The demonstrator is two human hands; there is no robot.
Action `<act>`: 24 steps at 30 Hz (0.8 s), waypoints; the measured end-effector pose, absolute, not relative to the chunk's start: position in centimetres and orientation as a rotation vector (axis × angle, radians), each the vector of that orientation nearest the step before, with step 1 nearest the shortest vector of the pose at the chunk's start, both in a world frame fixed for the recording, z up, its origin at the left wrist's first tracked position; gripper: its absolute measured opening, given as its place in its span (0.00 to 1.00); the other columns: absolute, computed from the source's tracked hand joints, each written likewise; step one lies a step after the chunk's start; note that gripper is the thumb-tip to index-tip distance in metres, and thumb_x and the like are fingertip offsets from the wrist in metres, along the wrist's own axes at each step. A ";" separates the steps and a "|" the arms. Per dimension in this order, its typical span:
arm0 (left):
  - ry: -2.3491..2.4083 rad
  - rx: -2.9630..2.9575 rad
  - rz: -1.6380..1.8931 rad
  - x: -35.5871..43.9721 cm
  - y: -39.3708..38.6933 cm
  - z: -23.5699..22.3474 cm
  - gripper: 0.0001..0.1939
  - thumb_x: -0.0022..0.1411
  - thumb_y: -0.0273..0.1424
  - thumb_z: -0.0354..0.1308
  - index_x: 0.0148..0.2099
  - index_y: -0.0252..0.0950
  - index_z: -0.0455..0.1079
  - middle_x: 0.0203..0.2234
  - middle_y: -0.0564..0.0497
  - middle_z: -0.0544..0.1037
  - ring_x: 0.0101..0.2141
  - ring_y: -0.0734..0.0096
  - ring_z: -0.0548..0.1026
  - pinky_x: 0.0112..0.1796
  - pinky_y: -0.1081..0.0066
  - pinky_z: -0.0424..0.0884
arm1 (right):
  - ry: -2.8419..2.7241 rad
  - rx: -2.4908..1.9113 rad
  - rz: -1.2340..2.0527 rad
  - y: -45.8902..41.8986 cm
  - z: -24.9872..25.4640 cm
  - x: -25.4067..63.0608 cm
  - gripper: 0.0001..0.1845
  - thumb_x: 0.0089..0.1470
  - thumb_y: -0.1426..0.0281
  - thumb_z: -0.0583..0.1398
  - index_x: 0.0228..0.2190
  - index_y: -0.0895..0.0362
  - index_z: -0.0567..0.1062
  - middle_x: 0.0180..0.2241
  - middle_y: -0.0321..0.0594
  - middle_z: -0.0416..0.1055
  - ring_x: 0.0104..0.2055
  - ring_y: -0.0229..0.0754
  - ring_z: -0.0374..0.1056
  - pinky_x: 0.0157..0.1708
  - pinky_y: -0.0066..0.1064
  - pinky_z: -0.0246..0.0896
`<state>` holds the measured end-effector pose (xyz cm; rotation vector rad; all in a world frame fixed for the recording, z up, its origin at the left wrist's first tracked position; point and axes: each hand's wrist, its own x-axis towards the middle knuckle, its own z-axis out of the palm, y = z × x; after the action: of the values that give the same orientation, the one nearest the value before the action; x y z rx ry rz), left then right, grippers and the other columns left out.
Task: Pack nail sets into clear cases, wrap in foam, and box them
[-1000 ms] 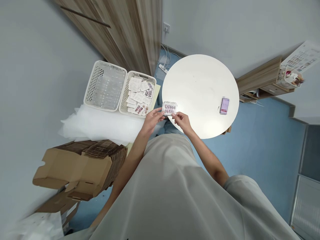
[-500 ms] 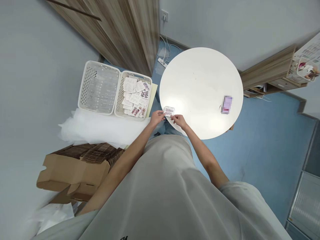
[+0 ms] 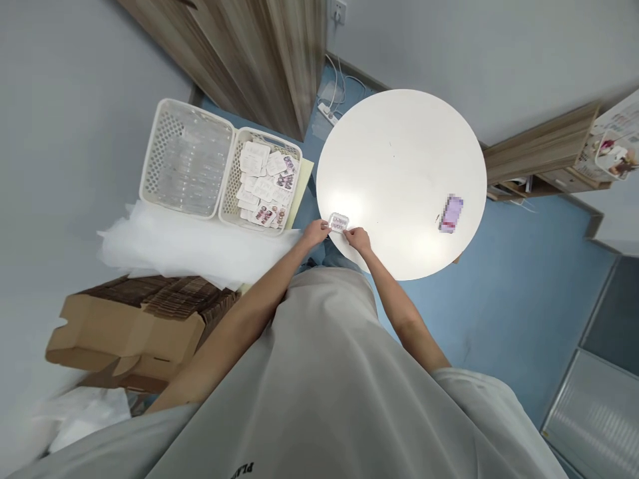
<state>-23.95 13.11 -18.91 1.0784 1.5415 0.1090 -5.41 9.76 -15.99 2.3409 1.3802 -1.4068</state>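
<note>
Between my two hands is a small clear plastic case (image 3: pixel 339 222) with rows of pinkish press-on nails inside. It is at the near left edge of the round white table (image 3: pixel 399 146). My left hand (image 3: pixel 316 233) pinches the case's left side, and my right hand (image 3: pixel 357 238) grips its lower right corner. Whether the case rests on the tabletop or is held just above it, I cannot tell. To the left, a white basket (image 3: pixel 227 216) holds several nail cards (image 3: pixel 262 186). Another basket (image 3: pixel 150 179) beside it contains stacked clear plastic cases (image 3: pixel 192 166).
A blurred purple item (image 3: pixel 452 213) lies on the table's right side. White foam sheets (image 3: pixel 194 243) and folded cardboard boxes (image 3: pixel 124 332) are at my left. A power strip (image 3: pixel 327 114) with cables lies on the floor behind the table. A wooden shelf (image 3: pixel 544 146) stands at right.
My hands have lowered the case slightly toward the table edge, and it now appears flatter and smaller. Both hands keep hold of it. The camera view has shifted a little.
</note>
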 end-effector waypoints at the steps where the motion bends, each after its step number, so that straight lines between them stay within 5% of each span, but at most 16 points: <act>1: 1.527 1.078 0.162 -24.4 12.7 -18.6 0.17 0.61 0.30 0.68 0.52 0.34 0.78 0.46 0.41 0.85 0.43 0.56 0.81 0.50 0.63 0.73 | 1.427 2.329 -1.364 9.8 -15.7 -5.2 0.20 0.69 0.60 0.61 0.27 0.56 0.79 0.30 0.47 0.81 0.38 0.49 0.77 0.40 0.33 0.64; 6: 1.525 1.068 0.493 -28.8 8.3 -16.1 0.13 0.61 0.31 0.69 0.49 0.39 0.79 0.47 0.43 0.84 0.48 0.54 0.80 0.56 0.60 0.73 | 1.771 2.262 -1.240 10.0 -13.4 -5.7 0.14 0.69 0.61 0.61 0.40 0.56 0.83 0.45 0.50 0.84 0.47 0.51 0.79 0.45 0.34 0.67; 14: 2.092 1.346 0.500 -38.7 -0.2 -14.6 0.23 0.70 0.28 0.57 0.65 0.32 0.69 0.62 0.32 0.70 0.64 0.40 0.68 0.66 0.47 0.64 | 2.289 1.751 -1.267 10.0 -11.1 -15.3 0.14 0.66 0.62 0.61 0.46 0.55 0.83 0.44 0.44 0.84 0.45 0.50 0.78 0.48 0.37 0.70; 18: 2.215 1.304 0.396 -42.2 -1.7 -16.0 0.28 0.68 0.27 0.59 0.68 0.28 0.64 0.67 0.27 0.65 0.66 0.34 0.64 0.65 0.46 0.63 | 2.399 1.467 -1.183 9.6 -10.9 -22.1 0.12 0.67 0.65 0.62 0.47 0.55 0.82 0.45 0.43 0.84 0.47 0.50 0.78 0.50 0.37 0.68; 24: 2.184 1.352 0.313 -43.9 -2.5 -17.3 0.21 0.70 0.23 0.52 0.63 0.29 0.70 0.62 0.27 0.70 0.62 0.37 0.66 0.58 0.48 0.66 | 2.477 1.264 -1.071 8.6 -10.0 -28.5 0.12 0.70 0.65 0.61 0.49 0.55 0.82 0.47 0.44 0.83 0.49 0.50 0.77 0.50 0.36 0.68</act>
<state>-43.94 -2.49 -17.29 1.3525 2.1842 0.3129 -28.49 8.60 -10.05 1.2642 2.4775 -1.0710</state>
